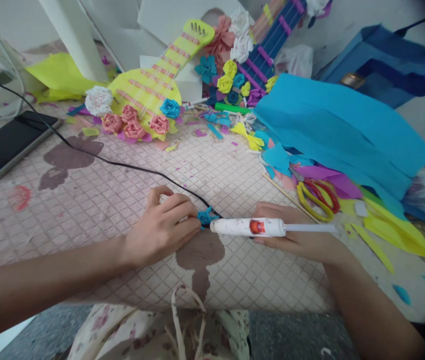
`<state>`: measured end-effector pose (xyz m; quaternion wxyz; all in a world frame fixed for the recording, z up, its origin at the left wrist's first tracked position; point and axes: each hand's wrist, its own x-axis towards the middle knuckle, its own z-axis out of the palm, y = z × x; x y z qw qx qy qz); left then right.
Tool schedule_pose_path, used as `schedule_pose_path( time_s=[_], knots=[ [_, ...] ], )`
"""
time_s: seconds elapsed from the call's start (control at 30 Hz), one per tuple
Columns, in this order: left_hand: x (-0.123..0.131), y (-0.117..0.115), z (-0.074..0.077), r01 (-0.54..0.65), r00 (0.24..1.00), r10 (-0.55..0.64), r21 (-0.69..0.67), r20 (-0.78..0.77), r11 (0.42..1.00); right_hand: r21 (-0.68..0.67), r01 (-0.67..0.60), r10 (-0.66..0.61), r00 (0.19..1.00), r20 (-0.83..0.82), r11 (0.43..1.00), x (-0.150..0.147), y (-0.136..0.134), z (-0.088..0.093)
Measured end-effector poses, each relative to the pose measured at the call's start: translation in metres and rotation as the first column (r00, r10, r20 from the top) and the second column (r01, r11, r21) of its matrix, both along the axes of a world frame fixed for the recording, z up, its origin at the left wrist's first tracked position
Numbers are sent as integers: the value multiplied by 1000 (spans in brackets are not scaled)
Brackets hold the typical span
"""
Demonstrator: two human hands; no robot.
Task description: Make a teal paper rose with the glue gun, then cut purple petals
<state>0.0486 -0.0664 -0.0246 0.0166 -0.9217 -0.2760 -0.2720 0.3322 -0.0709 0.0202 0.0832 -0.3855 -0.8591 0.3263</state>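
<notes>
Between the fingertips of my left hand (167,225) is a small blue crepe paper piece (206,217) with pointed, star-like ends. My right hand (291,235) is closed around a white hot glue gun (235,227), partly hidden beneath its body. The gun lies level, with a clear glue stick (310,228) sticking out of its back end towards the right. Its front end is beside the blue paper; whether they touch I cannot tell. A black cord (140,169) runs from near the gun to the upper left.
A yellow paper guitar (148,95) with paper roses lies at the back, near a dark blue one (261,65). Blue paper sheets (340,125), scissors (315,200) and scraps cover the right side. A phone (9,142) rests at left on the patterned cloth (129,200).
</notes>
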Motion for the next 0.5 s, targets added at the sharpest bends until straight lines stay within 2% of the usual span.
schedule_pose_path(
  time_s=[0.33,0.5],
  knots=[
    [0,1,-2,-3,1000,3,-22,23,1000,2,-34,34,999,-20,999,6,1,1],
    [0,1,-2,-16,1000,16,-46,13,999,29,12,-11,999,-37,999,10,0,2]
  ],
)
